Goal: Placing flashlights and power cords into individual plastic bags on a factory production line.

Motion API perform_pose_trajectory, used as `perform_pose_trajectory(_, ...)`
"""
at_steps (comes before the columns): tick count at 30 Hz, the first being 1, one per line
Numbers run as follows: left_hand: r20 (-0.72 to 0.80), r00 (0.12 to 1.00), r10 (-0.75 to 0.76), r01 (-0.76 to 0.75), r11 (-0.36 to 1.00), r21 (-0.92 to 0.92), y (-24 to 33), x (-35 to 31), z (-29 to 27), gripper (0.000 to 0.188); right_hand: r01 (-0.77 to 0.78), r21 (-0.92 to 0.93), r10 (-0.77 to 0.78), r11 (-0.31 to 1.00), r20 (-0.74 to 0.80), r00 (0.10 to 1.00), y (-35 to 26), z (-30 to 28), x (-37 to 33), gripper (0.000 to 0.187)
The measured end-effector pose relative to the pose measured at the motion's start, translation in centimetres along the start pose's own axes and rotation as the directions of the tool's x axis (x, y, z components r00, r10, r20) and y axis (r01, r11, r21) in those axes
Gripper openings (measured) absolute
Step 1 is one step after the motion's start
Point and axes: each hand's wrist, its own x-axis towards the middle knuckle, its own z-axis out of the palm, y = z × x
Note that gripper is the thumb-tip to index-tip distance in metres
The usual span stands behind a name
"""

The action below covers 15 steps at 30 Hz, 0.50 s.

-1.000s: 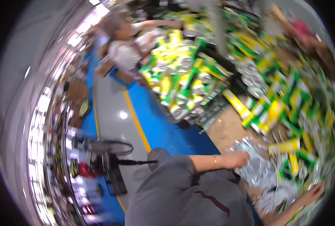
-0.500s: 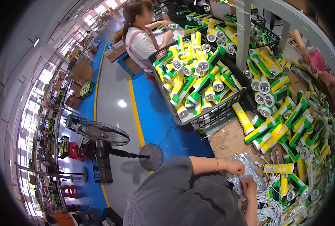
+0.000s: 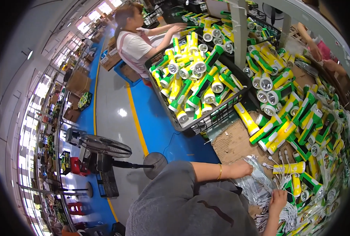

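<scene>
Clear plastic bags (image 3: 258, 179) lie in a crinkled pile on the cardboard in front of me. My left hand (image 3: 241, 169), its fingers curled, grips the near left edge of this plastic. At the right end of the pile is my right hand (image 3: 277, 200), fingers bent together beside a bundle of white cables (image 3: 286, 217); whether it pinches plastic or a cable is hidden. Just beyond the cables rests a yellow flashlight (image 3: 289, 168) with a green and white end. Another yellow flashlight (image 3: 246, 119) lies farther off on the cardboard.
A heap of green and yellow flashlights (image 3: 296, 118) covers the right side. A black crate (image 3: 218, 114) piled with flashlights stands ahead, beside a grey post (image 3: 238, 35). A co-worker (image 3: 133, 47) sits beyond it. On the left floor stands a fan (image 3: 104, 151).
My hands have drawn apart: the right moved right toward the cables, the left slightly left. The plastic now lies more spread between them. The co-worker's arms have stretched forward.
</scene>
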Motion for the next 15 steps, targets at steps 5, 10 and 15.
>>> perform_pose_trajectory(5,-0.218,0.969,0.118,-0.182,0.936,-0.301,5.8,3.5,1.9,0.019,-0.443,0.429,0.458,0.787,0.076,0.886,-2.9,1.4,-1.0,0.006)
perform_pose_trajectory(10,-0.081,0.997,0.022,-0.055,0.898,-0.436,8.4,4.0,-0.1,0.02,-0.554,0.78,0.695,0.292,0.225,0.683,-5.2,1.6,-0.1,0.011)
perform_pose_trajectory(15,-0.039,0.991,0.131,-0.135,0.904,-0.405,7.5,4.8,0.3,0.013,-0.492,0.473,0.576,0.731,-0.039,0.817,-6.4,0.8,-0.4,0.018)
